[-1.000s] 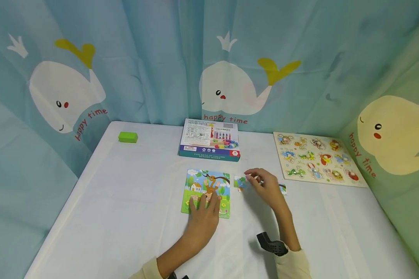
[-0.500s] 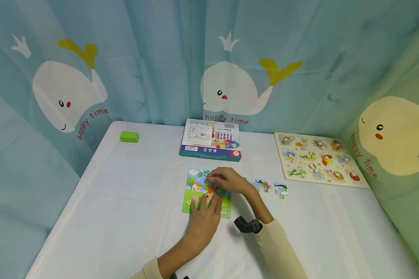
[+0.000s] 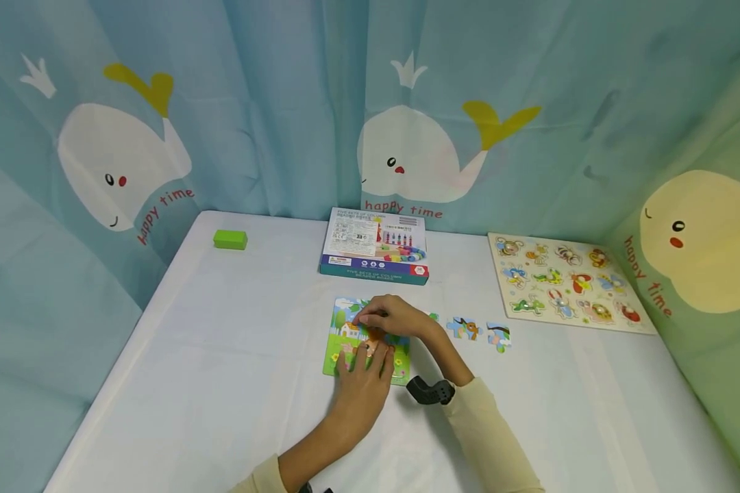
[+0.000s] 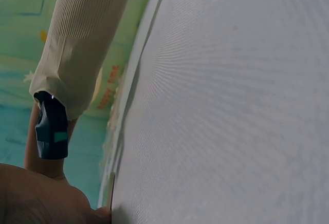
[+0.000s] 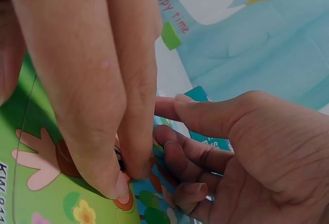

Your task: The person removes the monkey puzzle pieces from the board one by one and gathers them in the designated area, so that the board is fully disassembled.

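Puzzle (image 3: 349,331) on table (image 3: 240,383), prob. mostly done. Left: 2 loose pcs (image 3: 465,328) to its R, maybe more. L hand (image 3: 364,392) rests spread fingers on it, gripping nothing. R hand (image 3: 397,317) bends over top; can't tell if it's pinching anything.

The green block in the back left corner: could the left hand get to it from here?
Probably yes, with a stretch: nothing tall stands between the left hand and the green block. The hand would first have to come off the puzzle, though.
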Demonstrator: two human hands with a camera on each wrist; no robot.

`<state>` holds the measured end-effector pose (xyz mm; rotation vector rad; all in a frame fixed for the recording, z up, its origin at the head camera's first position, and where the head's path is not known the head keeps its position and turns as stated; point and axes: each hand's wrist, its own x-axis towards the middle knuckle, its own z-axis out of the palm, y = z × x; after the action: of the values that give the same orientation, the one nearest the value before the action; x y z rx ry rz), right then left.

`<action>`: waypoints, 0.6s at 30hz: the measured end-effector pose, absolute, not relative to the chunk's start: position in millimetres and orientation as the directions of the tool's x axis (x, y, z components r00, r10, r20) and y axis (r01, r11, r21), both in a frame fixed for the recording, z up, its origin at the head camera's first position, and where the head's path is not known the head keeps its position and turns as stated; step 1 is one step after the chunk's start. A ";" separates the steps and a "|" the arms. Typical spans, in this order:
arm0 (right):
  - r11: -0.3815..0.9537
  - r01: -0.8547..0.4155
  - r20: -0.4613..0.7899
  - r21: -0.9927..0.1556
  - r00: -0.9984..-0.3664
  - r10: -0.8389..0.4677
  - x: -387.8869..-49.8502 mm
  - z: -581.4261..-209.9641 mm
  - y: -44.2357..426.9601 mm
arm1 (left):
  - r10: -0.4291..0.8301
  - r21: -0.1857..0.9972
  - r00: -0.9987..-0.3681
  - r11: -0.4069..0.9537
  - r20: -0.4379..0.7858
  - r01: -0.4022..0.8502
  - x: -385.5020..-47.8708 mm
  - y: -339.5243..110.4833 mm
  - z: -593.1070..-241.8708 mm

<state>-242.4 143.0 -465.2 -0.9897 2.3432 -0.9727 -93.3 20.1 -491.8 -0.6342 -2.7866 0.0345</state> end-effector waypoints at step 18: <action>0.538 -0.381 -0.144 -0.752 -0.702 -0.698 -242.0 -468.5 137.9 | 0.437 -0.066 -0.879 0.899 0.191 0.433 -95.3 19.6 -486.5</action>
<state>-242.0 137.9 -468.5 -0.8788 2.3480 -0.9980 -95.3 19.6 -486.5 -0.6630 -2.8630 0.0306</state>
